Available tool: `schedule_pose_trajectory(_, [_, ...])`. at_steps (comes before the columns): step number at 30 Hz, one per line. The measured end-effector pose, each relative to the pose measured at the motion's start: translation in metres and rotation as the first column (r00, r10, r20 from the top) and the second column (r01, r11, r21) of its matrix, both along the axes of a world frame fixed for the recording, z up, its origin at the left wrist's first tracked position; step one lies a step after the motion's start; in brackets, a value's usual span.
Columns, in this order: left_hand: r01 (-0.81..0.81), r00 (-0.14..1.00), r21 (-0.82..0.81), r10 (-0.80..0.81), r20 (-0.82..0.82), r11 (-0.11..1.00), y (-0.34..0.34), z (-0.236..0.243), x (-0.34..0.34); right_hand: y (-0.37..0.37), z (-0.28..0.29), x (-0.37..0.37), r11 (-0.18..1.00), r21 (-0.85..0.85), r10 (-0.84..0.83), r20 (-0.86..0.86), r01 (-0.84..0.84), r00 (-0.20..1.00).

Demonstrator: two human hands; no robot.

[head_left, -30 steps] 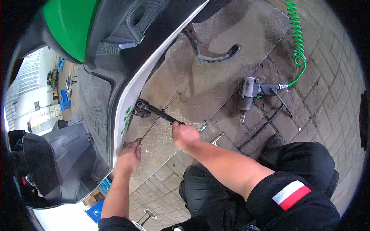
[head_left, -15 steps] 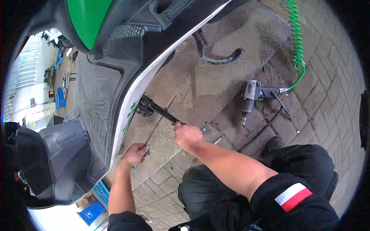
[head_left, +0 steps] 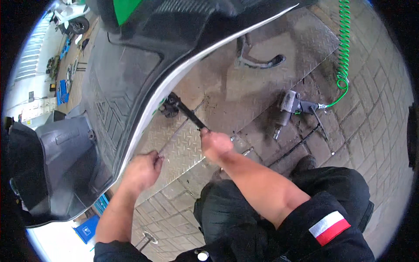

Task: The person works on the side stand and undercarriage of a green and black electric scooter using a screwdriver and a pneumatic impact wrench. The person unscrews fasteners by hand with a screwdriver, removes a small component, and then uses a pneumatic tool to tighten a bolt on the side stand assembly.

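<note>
My left hand (head_left: 142, 171) is closed around a long thin metal rod (head_left: 174, 134), low beside the scooter's floorboard edge. The rod slants up to the right, and its far end crosses a black bar (head_left: 194, 117). My right hand (head_left: 217, 144) is wrapped round the lower end of that bar. At its upper end the bar meets a dark, greasy metal part (head_left: 169, 108) under the scooter (head_left: 126, 87). How the two are joined is hard to make out, and whether the rod touches the bar cannot be told. My left palm hides the rod's near end.
An air impact wrench (head_left: 288, 107) with a green coiled hose (head_left: 344, 48) lies on the paving to the right. A curved metal stand leg (head_left: 262, 63) sticks out above the steel tread plate (head_left: 187, 148). Blue bins (head_left: 87, 228) stand lower left.
The whole view has shifted, with the floorboard sitting differently in it. My left hand has moved left and slightly up relative to the picture. Both hands keep their grips.
</note>
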State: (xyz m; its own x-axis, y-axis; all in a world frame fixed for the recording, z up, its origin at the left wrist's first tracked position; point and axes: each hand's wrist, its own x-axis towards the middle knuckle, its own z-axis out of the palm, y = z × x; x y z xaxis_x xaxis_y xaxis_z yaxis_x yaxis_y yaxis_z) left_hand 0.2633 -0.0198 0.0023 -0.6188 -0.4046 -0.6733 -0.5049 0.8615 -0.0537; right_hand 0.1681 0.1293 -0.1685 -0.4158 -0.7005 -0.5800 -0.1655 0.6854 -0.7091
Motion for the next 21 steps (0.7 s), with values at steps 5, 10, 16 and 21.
schedule_pose_trajectory(5, [-0.012,0.998,-0.030,0.010,-0.066,0.999,0.016,0.003,0.012,0.002,0.008,-0.003,0.985,0.014,0.170,-0.179,-0.171,0.969])
schedule_pose_trajectory(10, [-0.671,0.649,0.650,0.705,0.284,0.356,-0.014,-0.007,0.057,-0.002,0.000,-0.005,0.993,0.062,0.109,-0.127,-0.102,0.986])
schedule_pose_trajectory(16, [-0.375,0.912,0.385,0.410,-0.009,0.843,-0.009,0.015,0.050,-0.001,0.014,-0.003,0.993,0.062,0.107,-0.165,-0.097,0.980])
schedule_pose_trajectory(21, [0.014,0.985,-0.035,-0.008,0.171,0.999,-0.001,0.085,0.063,-0.004,-0.017,0.002,0.985,0.174,0.032,-0.175,-0.001,0.984])
